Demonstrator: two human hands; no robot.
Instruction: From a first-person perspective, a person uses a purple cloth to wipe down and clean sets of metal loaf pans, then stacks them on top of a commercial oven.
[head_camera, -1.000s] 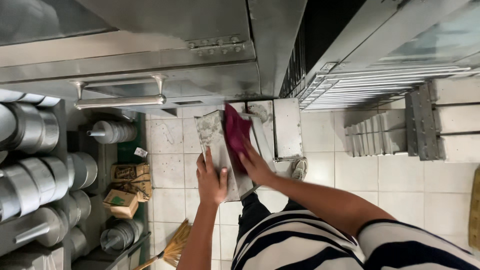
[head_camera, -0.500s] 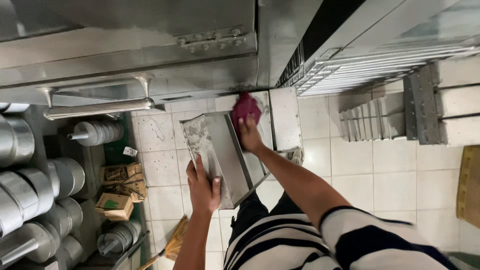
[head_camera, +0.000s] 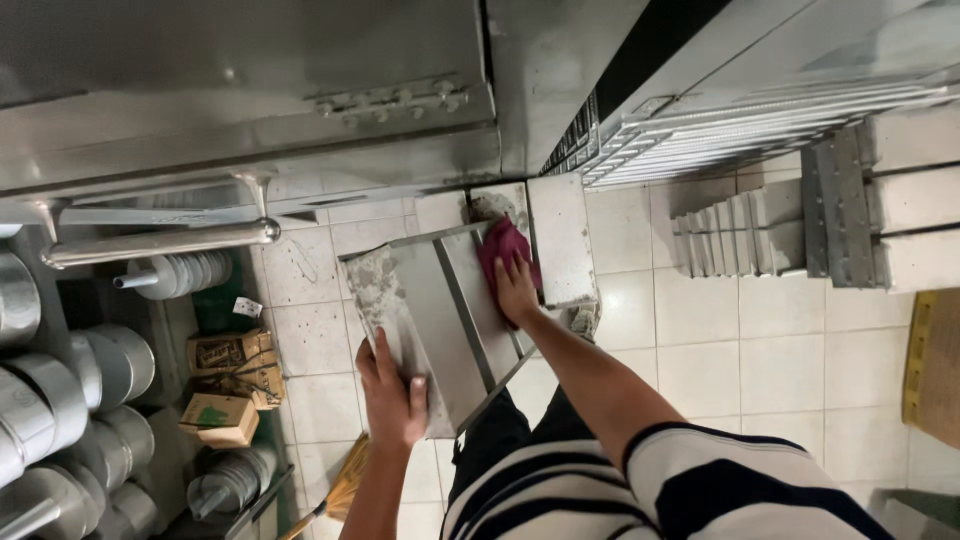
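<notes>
A long metal tray (head_camera: 430, 320) with folded sides is held tilted above the tiled floor, its left end crusted with pale residue. My left hand (head_camera: 390, 395) grips the tray's near left edge. My right hand (head_camera: 515, 285) presses a dark red cloth (head_camera: 500, 250) against the tray's far right part. My striped shirt and dark trousers fill the lower middle of the view.
A steel oven front with a bar handle (head_camera: 160, 240) looms at top left. Stacked metal tins (head_camera: 60, 400) and cardboard boxes (head_camera: 225, 385) sit on shelves at left. A broom (head_camera: 335, 495) lies below. Racked trays (head_camera: 760, 130) and grey blocks (head_camera: 900, 200) stand at right.
My right hand has wiped the red cloth from the tray's far end back toward me. The left hand keeps its hold on the tray's edge.
</notes>
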